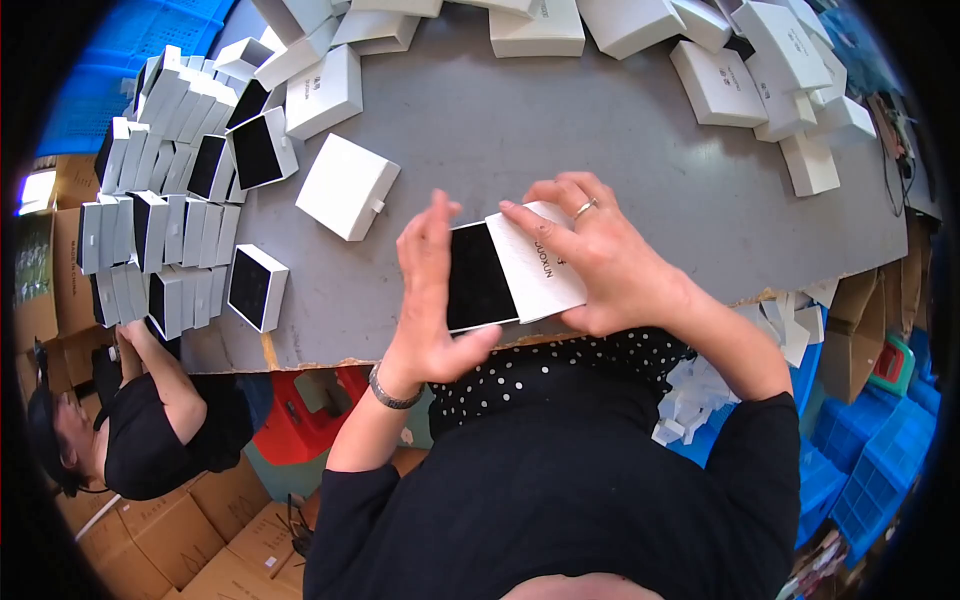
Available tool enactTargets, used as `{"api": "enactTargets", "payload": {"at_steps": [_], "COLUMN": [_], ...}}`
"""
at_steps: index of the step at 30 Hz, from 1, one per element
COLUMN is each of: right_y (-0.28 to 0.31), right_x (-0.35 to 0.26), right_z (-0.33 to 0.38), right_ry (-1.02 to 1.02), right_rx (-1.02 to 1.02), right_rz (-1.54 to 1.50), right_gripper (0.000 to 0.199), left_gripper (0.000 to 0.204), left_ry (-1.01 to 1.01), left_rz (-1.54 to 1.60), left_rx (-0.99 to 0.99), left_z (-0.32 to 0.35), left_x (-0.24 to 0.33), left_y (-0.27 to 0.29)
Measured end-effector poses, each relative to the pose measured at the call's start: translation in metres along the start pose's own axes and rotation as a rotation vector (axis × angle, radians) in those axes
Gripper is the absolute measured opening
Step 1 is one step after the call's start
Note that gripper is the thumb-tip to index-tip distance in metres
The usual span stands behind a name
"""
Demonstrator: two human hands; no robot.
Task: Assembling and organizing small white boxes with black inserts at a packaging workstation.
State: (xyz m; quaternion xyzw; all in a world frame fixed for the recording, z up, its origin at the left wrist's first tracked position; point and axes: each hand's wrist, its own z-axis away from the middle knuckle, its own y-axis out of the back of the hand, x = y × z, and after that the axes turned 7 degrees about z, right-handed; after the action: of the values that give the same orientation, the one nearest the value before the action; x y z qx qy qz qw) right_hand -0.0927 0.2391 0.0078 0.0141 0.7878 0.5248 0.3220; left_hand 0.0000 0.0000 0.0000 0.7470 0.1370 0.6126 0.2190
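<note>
A shallow white box with a black inside lies before me at the table's near edge. Over its right part lies a white printed box cover, slightly askew; whether it is a sleeve or a folded sheet I cannot tell. My right hand, with a ring, grips that cover, thumb low and fingers over the top. My left hand lies along the box's left edge, fingers stretched upward and thumb apart at the lower edge. Beyond the left hand sits a closed white box with a small ribbon tab.
Stacked rows of white boxes fill the table's left. More white boxes and a pile of white boxes line the far side. A co-worker sits at the left. Blue crates stand at the lower right.
</note>
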Motion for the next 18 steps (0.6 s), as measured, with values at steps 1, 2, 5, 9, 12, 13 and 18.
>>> {"api": "enactTargets", "payload": {"at_steps": [1,2,5,9,12,13,18], "right_y": [-0.003,-0.005,0.004,-0.002,0.009,0.02,0.117], "right_x": [-0.001,-0.003,-0.021,-0.027,-0.037,-0.039,-0.036], "right_z": [-0.002,-0.005,-0.001,-0.01,0.006,0.019,0.094], "right_ry": [-0.03,-0.057,-0.042,-0.078,-0.107,-0.199,-0.613], "right_rx": [0.031,0.061,-0.016,0.052,-0.019,-0.091,-0.272], "right_rz": [-0.002,-0.007,-0.047,0.007,0.1,0.22,0.529], "right_gripper": [0.098,0.099,0.097,0.094,0.097,0.099,0.097], "left_gripper": [0.128,0.125,0.115,0.109,0.094,0.077,0.085], "left_ry": [0.064,0.039,-0.009,-0.233,-0.131,-0.122,0.257], "left_rz": [0.234,0.381,0.542,0.373,0.067,-0.203,-0.937], "left_rx": [0.106,0.21,0.164,0.251,0.235,0.347,0.615], "left_z": [-0.004,-0.005,0.001,-0.015,0.003,0.006,0.091], "left_x": [0.003,-0.004,0.018,0.003,0.018,0.014,-0.054], "left_y": [-0.001,-0.008,-0.041,-0.059,-0.021,0.002,0.153]}}
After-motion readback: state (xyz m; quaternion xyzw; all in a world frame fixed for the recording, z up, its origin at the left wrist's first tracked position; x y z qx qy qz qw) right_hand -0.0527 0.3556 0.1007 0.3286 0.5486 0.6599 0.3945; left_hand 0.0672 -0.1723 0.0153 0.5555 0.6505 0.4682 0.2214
